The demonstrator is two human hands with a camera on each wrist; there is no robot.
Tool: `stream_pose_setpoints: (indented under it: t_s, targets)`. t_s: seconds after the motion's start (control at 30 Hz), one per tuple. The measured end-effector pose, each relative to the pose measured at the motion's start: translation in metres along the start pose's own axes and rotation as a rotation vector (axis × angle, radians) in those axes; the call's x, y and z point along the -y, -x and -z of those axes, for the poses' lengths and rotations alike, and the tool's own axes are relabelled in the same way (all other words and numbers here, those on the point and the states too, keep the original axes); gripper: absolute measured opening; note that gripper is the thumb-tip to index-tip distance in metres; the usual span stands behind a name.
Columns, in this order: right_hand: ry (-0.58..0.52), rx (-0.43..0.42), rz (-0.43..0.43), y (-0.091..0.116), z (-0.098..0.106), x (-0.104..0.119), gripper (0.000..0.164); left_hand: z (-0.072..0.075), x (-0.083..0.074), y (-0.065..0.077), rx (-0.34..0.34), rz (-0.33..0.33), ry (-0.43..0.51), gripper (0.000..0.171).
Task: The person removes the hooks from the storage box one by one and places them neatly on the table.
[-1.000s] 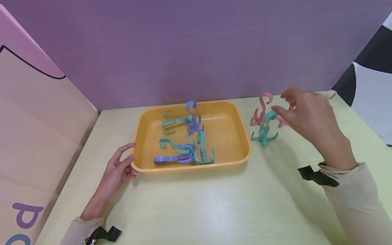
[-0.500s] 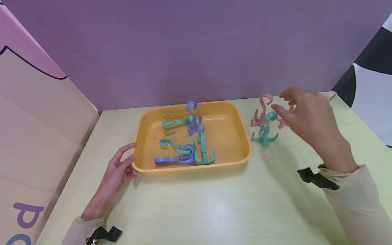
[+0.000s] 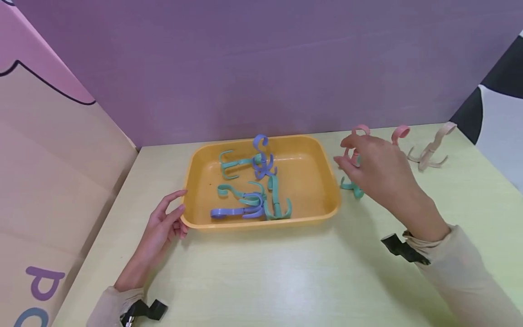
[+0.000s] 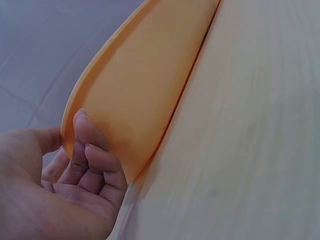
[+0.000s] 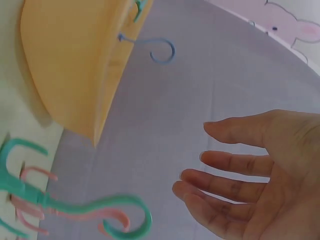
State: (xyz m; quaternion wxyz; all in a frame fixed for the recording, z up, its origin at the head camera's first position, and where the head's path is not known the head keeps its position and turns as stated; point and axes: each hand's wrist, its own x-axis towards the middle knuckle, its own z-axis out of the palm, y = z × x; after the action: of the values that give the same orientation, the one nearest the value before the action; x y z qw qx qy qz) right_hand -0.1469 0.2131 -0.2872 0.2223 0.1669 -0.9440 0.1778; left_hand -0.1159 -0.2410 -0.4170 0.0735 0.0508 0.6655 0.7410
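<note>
With thumb and fingers at the left end of a yellow tray (image 3: 310, 186), my left hand (image 3: 163, 225) holds its rim. In the left wrist view, curled fingers (image 4: 102, 160) lie against the tray's outer wall. My right hand (image 3: 382, 170) hovers above a standing green claw hook (image 3: 354, 187), fingers apart and nothing between them. The right wrist view shows that green hook's curled top (image 5: 145, 215) short of the fingertips. Behind the hand stand two pink claw hooks, one (image 3: 361, 130) partly covered and another (image 3: 401, 132) mostly hidden.
Several green and purple claw hooks lie in the tray, among them an upright purple hook (image 3: 261, 156). A pale pink hook (image 3: 429, 150) stands at the far right of the table (image 3: 261, 281). A purple backdrop (image 3: 261, 68) rises behind the table's back edge.
My right hand has moved left, over the green hook, uncovering the pale pink hook at the far right. The left hand stays at the tray; the view has shifted slightly.
</note>
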Motion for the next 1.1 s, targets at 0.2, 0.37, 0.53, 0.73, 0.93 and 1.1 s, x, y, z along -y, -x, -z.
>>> stream_pose_setpoints:
  t_s: [0.2,0.37,0.53,0.73,0.93,1.1]
  targets:
    - [0.021,0.073,0.036,0.002,-0.014,0.015,0.024,-0.002,0.000,-0.003,-0.002,-0.009,-0.003,0.049]
    - [0.025,0.124,0.088,0.003,-0.025,0.025,0.023,-0.003,0.001,-0.005,-0.008,-0.004,-0.004,0.048]
    - [0.019,0.154,0.113,-0.004,-0.036,0.034,0.025,-0.004,0.003,-0.007,-0.015,0.001,-0.003,0.048]
    - [0.025,0.204,0.137,-0.013,-0.050,0.044,0.028,-0.005,0.005,-0.009,-0.013,-0.007,-0.003,0.049]
    - [0.006,0.246,0.171,-0.023,-0.076,0.049,0.027,-0.005,0.006,-0.010,-0.011,-0.016,-0.004,0.048]
    - [-0.026,0.309,0.164,-0.027,-0.101,0.048,0.029,-0.006,0.005,-0.010,-0.011,-0.009,0.001,0.049]
